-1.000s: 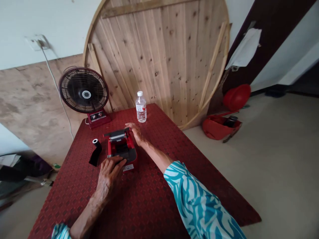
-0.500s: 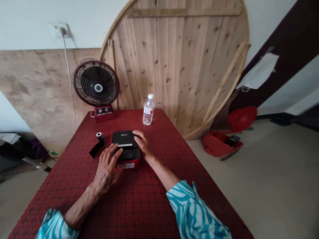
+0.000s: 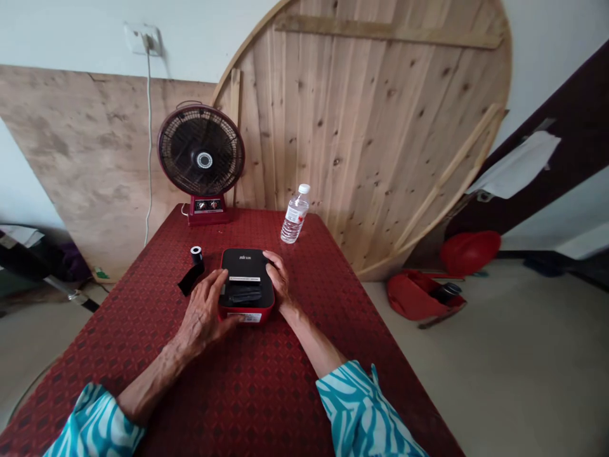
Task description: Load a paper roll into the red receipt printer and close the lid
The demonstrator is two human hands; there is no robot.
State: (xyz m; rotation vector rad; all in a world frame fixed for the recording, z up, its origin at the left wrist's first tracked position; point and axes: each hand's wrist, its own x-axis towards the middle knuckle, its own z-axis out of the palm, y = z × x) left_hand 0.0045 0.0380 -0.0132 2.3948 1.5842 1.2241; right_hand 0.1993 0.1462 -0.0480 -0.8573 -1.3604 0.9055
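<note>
A small red box with a black top, which looks like a label printer (image 3: 243,261), lies on the red patterned tablecloth, with a white label on its front and a white strip across the top. My left hand (image 3: 202,311) grips its left side, thumb along the front edge and fingers reaching onto the top. Around the right edge curls my right hand (image 3: 280,276), its fingertips at the far right corner. Just left of the printer stands a small roll (image 3: 196,255) with a white core, its black strip trailing toward my left fingers.
A clear water bottle (image 3: 295,214) stands beyond the printer. At the table's far left corner is a dark red fan (image 3: 202,158), with a cord at the wall socket (image 3: 143,40). A round wooden panel (image 3: 361,127) leans behind. On the floor at right sits a red basket (image 3: 412,298).
The whole view has shifted, so the table items appear further right. My left fingers have drawn back from the printer's top toward its left side. My right hand stays at the right edge.
</note>
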